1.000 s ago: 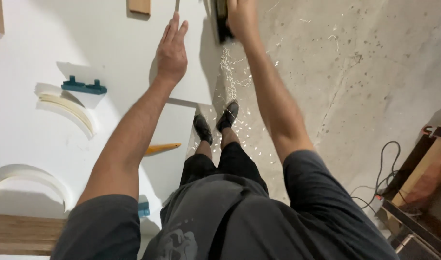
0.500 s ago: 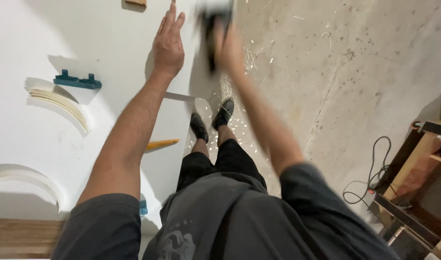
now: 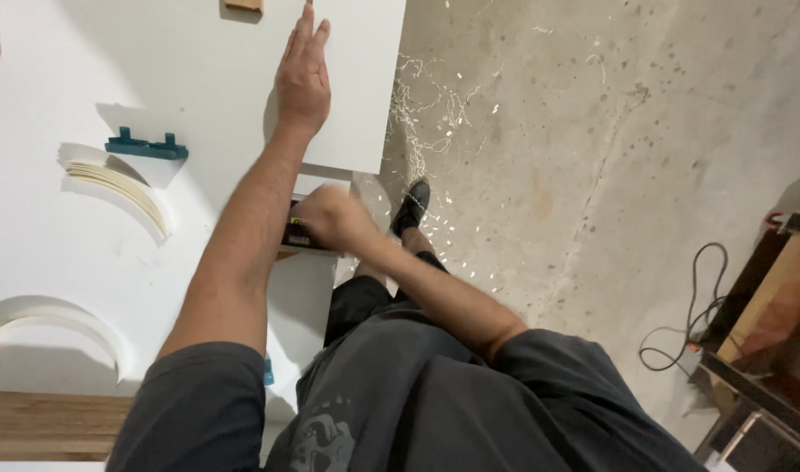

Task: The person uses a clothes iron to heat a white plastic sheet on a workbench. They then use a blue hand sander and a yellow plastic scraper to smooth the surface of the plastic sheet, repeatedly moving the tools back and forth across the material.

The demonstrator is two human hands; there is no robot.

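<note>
**Room around the hands**

The left hand is lying flat on the white board, with bare board beside it. A teal block and curved strips are sitting off to the left.

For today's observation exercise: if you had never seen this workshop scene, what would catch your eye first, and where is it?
First the left hand, pressed flat on the white panel at top centre. Just below, the right hand grips a small dark tool at the panel's near edge. Pale shavings litter the concrete floor beside the panel, and a curved white piece lies at lower left.
</note>
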